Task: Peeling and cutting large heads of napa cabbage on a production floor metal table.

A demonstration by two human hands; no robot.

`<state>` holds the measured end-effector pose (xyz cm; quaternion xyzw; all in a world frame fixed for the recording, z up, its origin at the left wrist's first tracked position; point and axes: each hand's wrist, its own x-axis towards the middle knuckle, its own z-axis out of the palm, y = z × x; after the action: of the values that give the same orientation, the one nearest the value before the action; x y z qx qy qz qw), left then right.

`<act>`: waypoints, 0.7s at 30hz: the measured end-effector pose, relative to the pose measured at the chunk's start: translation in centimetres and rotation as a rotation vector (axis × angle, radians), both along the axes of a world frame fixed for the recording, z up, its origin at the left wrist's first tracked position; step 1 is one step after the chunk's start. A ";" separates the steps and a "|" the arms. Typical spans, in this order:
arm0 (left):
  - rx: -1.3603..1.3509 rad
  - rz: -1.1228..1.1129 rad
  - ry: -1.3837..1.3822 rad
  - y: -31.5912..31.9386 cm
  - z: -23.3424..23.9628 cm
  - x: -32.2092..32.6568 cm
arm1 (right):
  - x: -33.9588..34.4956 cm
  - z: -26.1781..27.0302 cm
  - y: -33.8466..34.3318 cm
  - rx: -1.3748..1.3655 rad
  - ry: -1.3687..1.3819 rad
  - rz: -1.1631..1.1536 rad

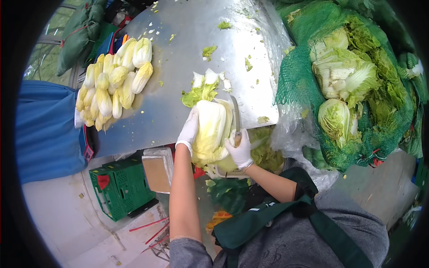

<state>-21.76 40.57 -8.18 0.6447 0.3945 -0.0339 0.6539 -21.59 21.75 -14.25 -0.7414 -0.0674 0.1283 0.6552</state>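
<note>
A large pale napa cabbage [210, 127] lies at the front edge of the metal table [161, 124], its white stem end pointing away from me. My left hand [189, 129], in a white glove, holds its left side. In my gloved right hand [240, 150] is a knife [236, 112] with a curved blade, gripped by its brown handle along the cabbage's right side. Whether those fingers also press on the outer leaves I cannot tell. Just beyond the cabbage lie cut-off white stem pieces [211, 77] and green leaf trimmings [194, 97].
Trimmed cabbage hearts [110, 80] are piled at the table's left end. A green mesh sack [301, 77] with untrimmed cabbages [335, 120] stands at right, beside clear plastic film [295, 130]. Below the table are loose leaves [266, 147], a green crate [125, 191] and a carton [157, 172].
</note>
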 end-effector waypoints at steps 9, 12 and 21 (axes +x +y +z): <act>1.040 -0.206 0.481 -6.7 3.6 1.4 | 4.1 -1.1 -8.0 -0.242 -0.074 0.035; 0.977 -0.259 0.494 -6.1 4.2 1.9 | 4.7 0.9 -4.1 -0.006 -0.104 0.118; 0.534 0.133 0.310 -5.2 1.2 -1.0 | 6.9 1.6 -0.7 0.243 0.004 0.452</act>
<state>-22.77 35.40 -6.94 0.7536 0.5259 0.0158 0.3941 -14.72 21.07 -12.62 -0.6231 -0.2450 0.2637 0.6944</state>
